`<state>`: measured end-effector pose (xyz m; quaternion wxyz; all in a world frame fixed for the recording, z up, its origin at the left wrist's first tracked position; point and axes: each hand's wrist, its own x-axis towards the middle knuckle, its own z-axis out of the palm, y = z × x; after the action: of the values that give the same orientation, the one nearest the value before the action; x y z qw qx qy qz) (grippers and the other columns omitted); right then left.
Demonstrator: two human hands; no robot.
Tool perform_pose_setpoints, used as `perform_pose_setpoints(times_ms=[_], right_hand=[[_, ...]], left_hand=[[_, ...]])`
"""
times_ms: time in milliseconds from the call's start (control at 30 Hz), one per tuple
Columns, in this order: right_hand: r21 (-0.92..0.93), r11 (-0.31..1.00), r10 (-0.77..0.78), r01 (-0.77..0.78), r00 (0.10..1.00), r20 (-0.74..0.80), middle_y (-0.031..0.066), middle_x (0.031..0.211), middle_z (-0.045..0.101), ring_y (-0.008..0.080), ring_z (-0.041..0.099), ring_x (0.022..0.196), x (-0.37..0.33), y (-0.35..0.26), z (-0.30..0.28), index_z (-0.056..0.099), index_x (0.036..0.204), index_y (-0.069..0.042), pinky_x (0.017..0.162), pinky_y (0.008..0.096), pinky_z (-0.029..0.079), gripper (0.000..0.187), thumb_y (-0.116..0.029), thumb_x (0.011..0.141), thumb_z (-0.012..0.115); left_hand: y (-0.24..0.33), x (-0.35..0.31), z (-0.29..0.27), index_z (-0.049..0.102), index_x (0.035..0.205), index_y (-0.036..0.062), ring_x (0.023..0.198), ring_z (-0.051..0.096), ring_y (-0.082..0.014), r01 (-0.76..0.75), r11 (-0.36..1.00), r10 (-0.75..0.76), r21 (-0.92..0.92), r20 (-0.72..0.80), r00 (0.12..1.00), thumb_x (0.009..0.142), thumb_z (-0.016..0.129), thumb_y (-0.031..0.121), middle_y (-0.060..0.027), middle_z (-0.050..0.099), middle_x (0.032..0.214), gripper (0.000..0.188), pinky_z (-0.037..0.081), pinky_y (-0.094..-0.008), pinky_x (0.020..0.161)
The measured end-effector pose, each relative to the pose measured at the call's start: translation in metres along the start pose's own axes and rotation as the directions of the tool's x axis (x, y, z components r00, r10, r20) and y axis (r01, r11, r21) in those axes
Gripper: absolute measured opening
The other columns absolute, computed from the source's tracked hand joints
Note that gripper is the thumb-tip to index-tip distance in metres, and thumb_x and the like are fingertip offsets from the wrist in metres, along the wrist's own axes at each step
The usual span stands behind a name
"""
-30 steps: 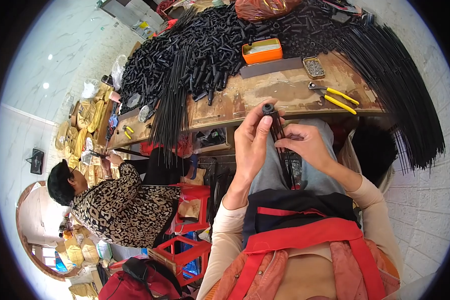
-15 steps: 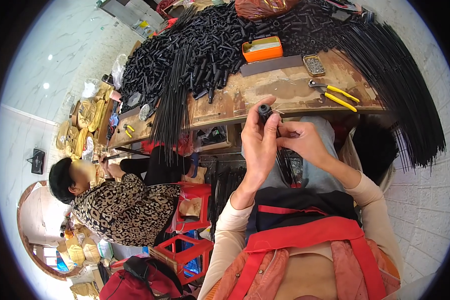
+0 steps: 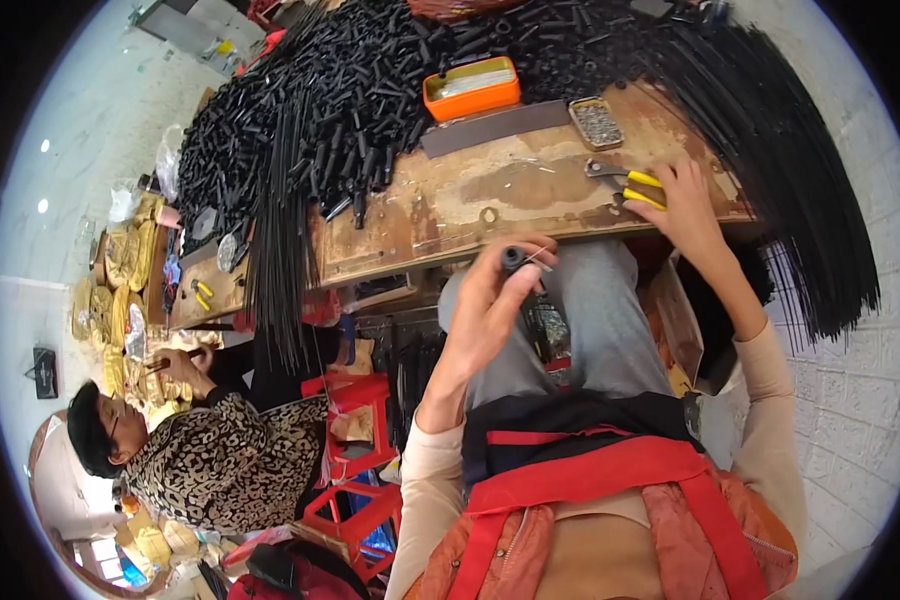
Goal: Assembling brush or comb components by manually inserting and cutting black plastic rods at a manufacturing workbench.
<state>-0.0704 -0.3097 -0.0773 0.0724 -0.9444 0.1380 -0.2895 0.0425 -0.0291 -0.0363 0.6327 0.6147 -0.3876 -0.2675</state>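
Note:
My left hand (image 3: 480,320) is closed around a short black tube (image 3: 513,258), its round hollow end facing up, above my lap. Thin pale wire ends stick out beside the thumb. At the table's front edge, my right hand (image 3: 688,212) has its fingers and thumb around the yellow handles of a pair of pliers (image 3: 622,184). The pliers still lie on the wooden tabletop, with their dark jaws pointing left.
A big heap of black tubes (image 3: 320,120) covers the back of the table (image 3: 450,190). Bundles of black rods (image 3: 770,150) lie at right and centre-left. An orange box (image 3: 475,105), a grey bar (image 3: 495,128) and a tin of small metal bits (image 3: 597,125) stand nearby. Another person (image 3: 220,460) sits left.
My right hand has left the black tube and moved up and right onto the pliers' handles. My left hand keeps the tube, slightly lower. The whole view has shifted.

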Motion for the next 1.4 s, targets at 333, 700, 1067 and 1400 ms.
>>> perform_pose_setpoints(times_ms=[333, 700, 1067, 1400], right_hand=[[0.729, 0.207, -0.06, -0.652, 0.736, 0.675, -0.0004, 0.073, 0.051, 0.007, 0.048, 0.061, -0.013, -0.061, -0.048, 0.053, 0.111, -0.001, 0.057, 0.02, 0.038, 0.023, -0.01, 0.09, 0.059], [0.728, 0.674, -0.256, 0.123, 0.964, 0.075, 0.0094, 0.087, 0.059, 0.0185, 0.058, 0.072, -0.038, -0.124, -0.082, 0.058, 0.098, 0.001, 0.065, 0.0286, 0.047, 0.021, -0.001, 0.081, 0.07], [0.32, 0.941, -0.204, 0.109, 0.939, 0.278, 0.0139, 0.101, 0.054, 0.0287, 0.055, 0.089, -0.068, -0.104, -0.098, 0.056, 0.119, -0.006, 0.079, 0.0376, 0.045, 0.036, -0.009, 0.085, 0.065], [0.261, 0.928, -0.294, 0.266, 0.953, 0.072, 0.0131, 0.105, 0.052, 0.0302, 0.053, 0.094, -0.064, -0.115, -0.103, 0.054, 0.13, -0.008, 0.081, 0.04, 0.044, 0.052, -0.003, 0.08, 0.068]], left_hand=[[-0.003, -0.022, 0.023, 0.044, 0.097, 0.0034, 0.062, 0.034, -0.009, 0.046, 0.989, -0.053, -0.138, -0.045, 0.998, 0.101, 0.05, 0.018, 0.0015, 0.039, 0.069, 0.016, 0.035, -0.0261, 0.059], [0.003, -0.055, 0.05, 0.047, 0.102, 0.0021, 0.06, 0.04, -0.0115, -0.053, 0.997, 0.059, 0.051, -0.12, 0.991, 0.099, 0.054, 0.018, -0.0045, 0.046, 0.066, 0.017, 0.034, -0.029, 0.052], [0.024, -0.071, 0.05, 0.054, 0.121, 0.0034, 0.065, 0.04, -0.0045, -0.034, 0.997, 0.026, -0.065, -0.122, 0.992, 0.099, 0.053, 0.013, 0.0025, 0.047, 0.079, 0.024, 0.034, -0.0201, 0.057], [0.031, -0.074, 0.051, 0.049, 0.135, 0.004, 0.083, 0.047, -0.0028, -0.002, 0.994, 0.003, -0.113, 0.005, 1.0, 0.099, 0.055, 0.014, 0.0016, 0.056, 0.112, 0.038, 0.04, -0.0175, 0.075]])
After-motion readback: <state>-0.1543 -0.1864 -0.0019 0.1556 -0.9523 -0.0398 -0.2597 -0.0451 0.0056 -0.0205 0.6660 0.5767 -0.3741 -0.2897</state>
